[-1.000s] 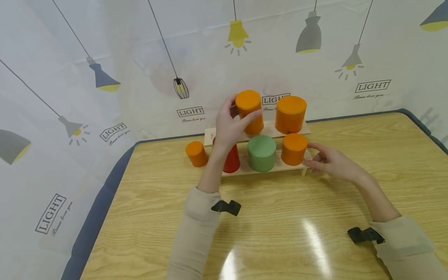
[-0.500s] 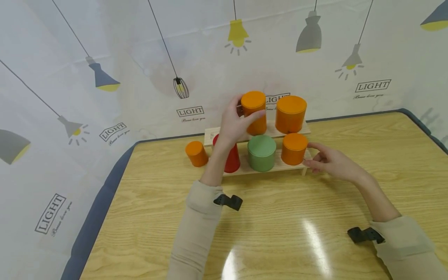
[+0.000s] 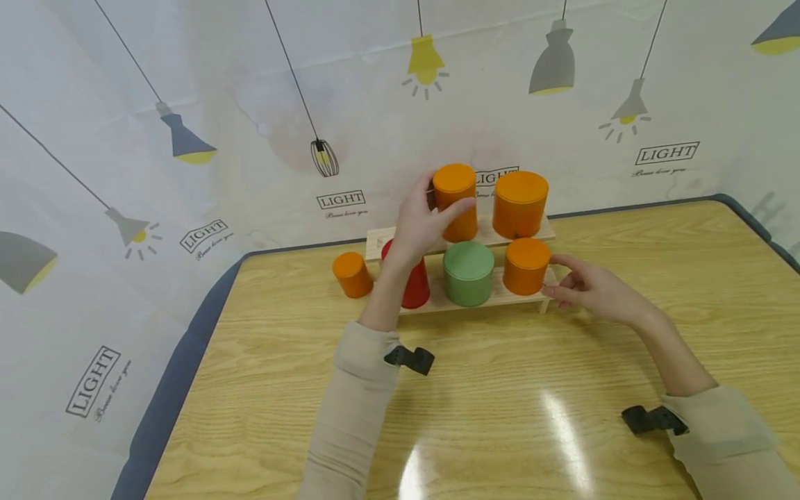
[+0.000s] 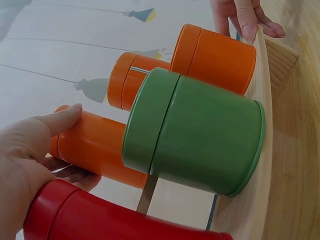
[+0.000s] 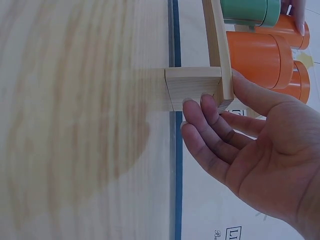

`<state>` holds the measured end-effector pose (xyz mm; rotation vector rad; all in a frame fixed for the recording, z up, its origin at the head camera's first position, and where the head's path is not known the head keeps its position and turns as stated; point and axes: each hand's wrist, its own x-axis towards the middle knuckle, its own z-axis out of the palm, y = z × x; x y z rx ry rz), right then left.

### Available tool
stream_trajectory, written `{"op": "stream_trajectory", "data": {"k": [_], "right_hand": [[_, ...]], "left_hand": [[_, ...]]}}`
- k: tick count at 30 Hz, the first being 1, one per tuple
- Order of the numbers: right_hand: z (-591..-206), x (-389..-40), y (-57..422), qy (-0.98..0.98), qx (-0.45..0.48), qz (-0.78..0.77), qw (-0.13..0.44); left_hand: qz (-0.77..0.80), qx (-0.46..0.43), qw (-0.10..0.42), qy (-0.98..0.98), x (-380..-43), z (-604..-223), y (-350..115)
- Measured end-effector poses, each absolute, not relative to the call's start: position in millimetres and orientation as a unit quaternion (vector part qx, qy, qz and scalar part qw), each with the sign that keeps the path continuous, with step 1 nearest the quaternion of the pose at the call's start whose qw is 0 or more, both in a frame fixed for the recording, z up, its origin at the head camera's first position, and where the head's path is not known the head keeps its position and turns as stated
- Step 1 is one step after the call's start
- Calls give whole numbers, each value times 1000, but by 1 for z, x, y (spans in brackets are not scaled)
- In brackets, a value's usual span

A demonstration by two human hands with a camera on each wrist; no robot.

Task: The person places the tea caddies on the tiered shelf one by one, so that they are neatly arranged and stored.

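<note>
My left hand [image 3: 420,221] grips a tall orange canister [image 3: 458,208] that stands on the upper tier of a two-tier wooden rack [image 3: 494,300]. The thumb lies on its near side and the other fingers go behind it. At the rack's right end, my right hand [image 3: 594,288] holds the lower tier, with its thumb [image 5: 250,92] on the board and curled fingers by the leg [image 5: 192,82]. A wide orange canister [image 3: 520,207] stands right on the upper tier. Below are a red canister [image 3: 415,283], partly hidden by my left arm, a green canister [image 3: 469,278] and a shorter orange canister [image 3: 526,267].
A small orange canister [image 3: 353,276] stands on the wooden table [image 3: 487,389], left of the rack. Behind the table's back edge hangs a pale sheet [image 3: 362,83] printed with lamps. Dark straps [image 3: 409,360] show at both wrists.
My left hand and the tall orange canister have shifted a little to the right along the upper tier, mostly in the first half second. My right hand has stayed at the rack's end.
</note>
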<state>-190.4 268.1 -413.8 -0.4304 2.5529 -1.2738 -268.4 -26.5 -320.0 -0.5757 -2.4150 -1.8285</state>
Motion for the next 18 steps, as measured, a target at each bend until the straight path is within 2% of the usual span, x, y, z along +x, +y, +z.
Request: {"op": "stream_trajectory", "data": {"k": [18], "right_hand": [[-412,-189,267,875,-150,-441,127]], "left_hand": [[-583,-188,16,-791,-270,-320,-26]]}}
